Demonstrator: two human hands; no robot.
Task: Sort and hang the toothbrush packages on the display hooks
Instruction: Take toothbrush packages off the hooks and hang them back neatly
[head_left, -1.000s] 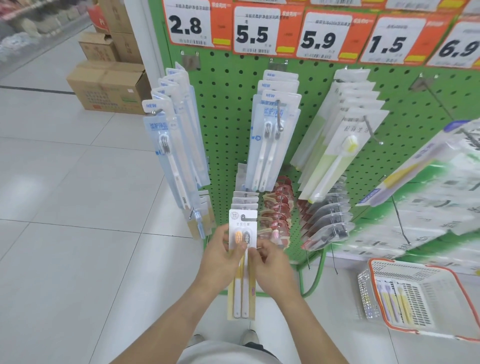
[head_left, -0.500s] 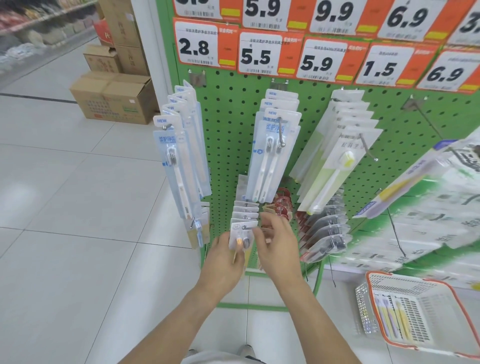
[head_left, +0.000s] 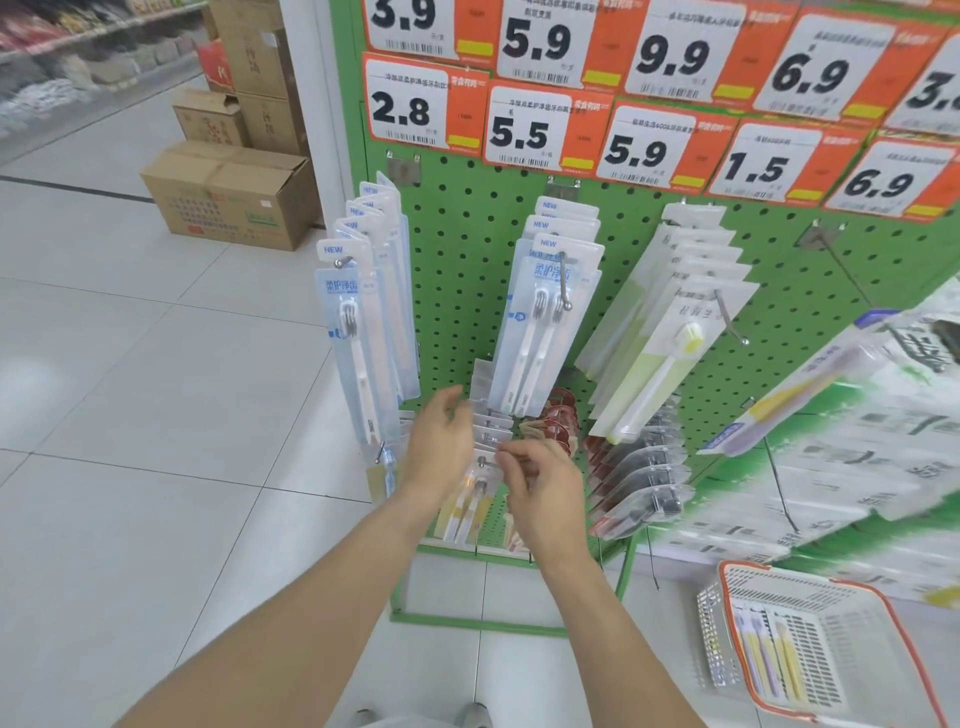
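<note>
A yellow toothbrush package (head_left: 464, 512) hangs on a low hook (head_left: 482, 461) of the green pegboard (head_left: 467, 218), in front of a stack of like white cards. My right hand (head_left: 540, 493) has its fingers curled and pinches the top edge of that package beside the hook tip. Just left of the stack, my left hand (head_left: 441, 441) is lifted with relaxed fingers and holds nothing. A white basket with a red rim (head_left: 711, 634) on the floor at the lower right holds several more yellow and purple packages (head_left: 769, 660).
Blue-white packages (head_left: 358, 332) fill the upper left hook and more (head_left: 545, 312) hang on the middle hook. Yellow-green ones (head_left: 665, 353) hang to the right, red (head_left: 558, 421) and dark (head_left: 639, 467) packs below. Cardboard boxes (head_left: 234, 197) stand on the tiled floor at the left.
The yellow package went from both hands, held below the hook, up onto the low hook. My left hand has let go and moved up and left; the camera tilted upward.
</note>
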